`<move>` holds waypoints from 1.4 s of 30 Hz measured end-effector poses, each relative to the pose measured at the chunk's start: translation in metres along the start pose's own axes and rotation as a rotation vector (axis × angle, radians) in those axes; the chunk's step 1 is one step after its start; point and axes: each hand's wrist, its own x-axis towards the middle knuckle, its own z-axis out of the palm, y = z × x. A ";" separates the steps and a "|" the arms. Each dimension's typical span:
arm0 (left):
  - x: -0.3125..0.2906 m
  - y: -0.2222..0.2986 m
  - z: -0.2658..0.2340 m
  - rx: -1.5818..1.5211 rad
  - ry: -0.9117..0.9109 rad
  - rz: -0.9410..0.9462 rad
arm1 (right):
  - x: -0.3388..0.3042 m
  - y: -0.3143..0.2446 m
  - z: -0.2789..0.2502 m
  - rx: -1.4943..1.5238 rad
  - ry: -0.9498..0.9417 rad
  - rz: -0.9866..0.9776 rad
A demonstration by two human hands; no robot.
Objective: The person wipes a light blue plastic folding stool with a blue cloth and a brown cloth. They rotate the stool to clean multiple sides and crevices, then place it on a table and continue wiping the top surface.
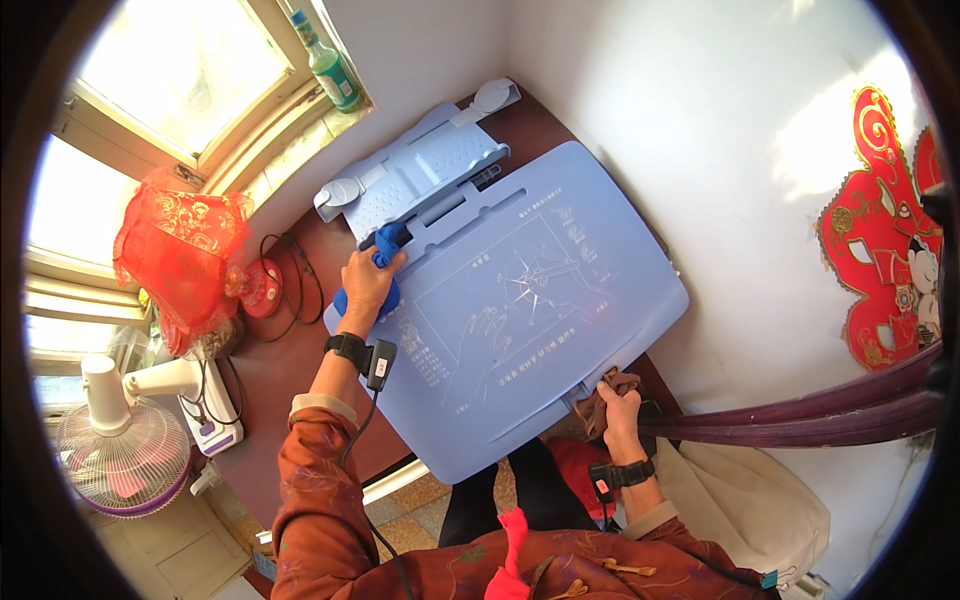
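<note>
A light blue plastic desk board (pixel 540 350) with printed drawings lies tilted on the dark red table in front of me. Along its far edge is a blue book rest (pixel 420 172) with grey round parts at its ends. My left hand (pixel 368 280) is closed on a blue cloth (pixel 387 244) at the board's far left corner, and part of the cloth hangs below the fingers. At the near right edge of the board, my right hand (pixel 621 410) grips a crumpled brown cloth (pixel 592 414). The fingertips of both hands are partly hidden.
Left of the board, a red lace-shaded lamp (pixel 185 250) stands on the dark red table (pixel 300 385). A white fan (pixel 122 455) is nearer me at the left. A green bottle (pixel 335 75) stands on the windowsill. A purple cloth band (pixel 790 408) stretches along the right wall.
</note>
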 end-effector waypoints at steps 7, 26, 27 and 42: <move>-0.005 0.001 -0.004 0.117 0.073 0.174 | 0.003 0.009 -0.002 -0.062 0.014 -0.073; 0.100 -0.092 -0.024 -1.083 0.178 -0.571 | 0.029 -0.176 0.147 -0.338 -0.269 -0.902; 0.101 -0.092 -0.022 -1.093 0.203 -0.548 | 0.055 -0.193 0.176 -0.301 -0.314 -1.005; 0.108 -0.101 -0.044 -1.053 -0.055 -0.512 | 0.314 -0.282 0.403 -0.712 -0.427 -0.819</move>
